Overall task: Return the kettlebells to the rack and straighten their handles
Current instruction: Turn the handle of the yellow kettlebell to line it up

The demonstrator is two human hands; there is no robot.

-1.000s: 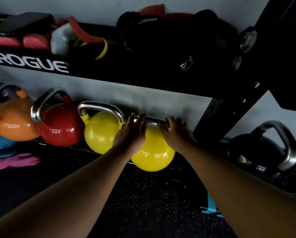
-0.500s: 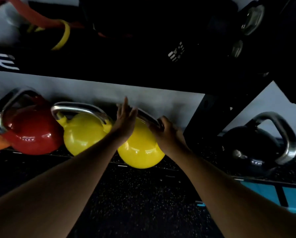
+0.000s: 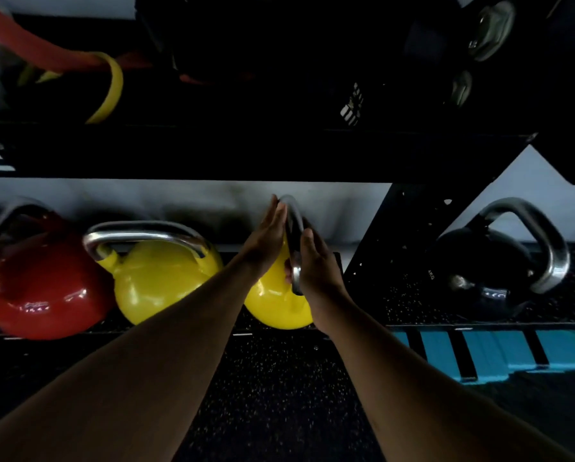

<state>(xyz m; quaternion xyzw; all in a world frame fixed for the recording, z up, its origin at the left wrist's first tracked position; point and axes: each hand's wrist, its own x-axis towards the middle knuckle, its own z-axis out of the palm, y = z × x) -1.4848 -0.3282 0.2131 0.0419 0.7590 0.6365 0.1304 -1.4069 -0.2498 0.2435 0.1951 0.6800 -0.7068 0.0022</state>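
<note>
A yellow kettlebell (image 3: 272,305) sits on the low shelf of the black rack (image 3: 279,155), its steel handle (image 3: 294,235) turned edge-on toward me. My left hand (image 3: 266,238) lies flat with straight fingers against the handle's left side. My right hand (image 3: 316,265) wraps the handle's right side lower down. A second yellow kettlebell (image 3: 159,278) stands just to the left with its handle running left to right. Further left is a red kettlebell (image 3: 42,288). A black kettlebell (image 3: 486,271) rests to the right of the rack's upright.
The upper shelf holds resistance bands (image 3: 89,68), dark bags and dumbbell ends (image 3: 489,28). The rack's angled upright (image 3: 399,235) stands right of my hands. Blue striped mats (image 3: 493,355) lie on the speckled black floor (image 3: 272,395) at lower right.
The right yellow kettlebell's handle has turned from crosswise to edge-on toward me. My left hand opened flat against it. The view moved closer and shifted right.
</note>
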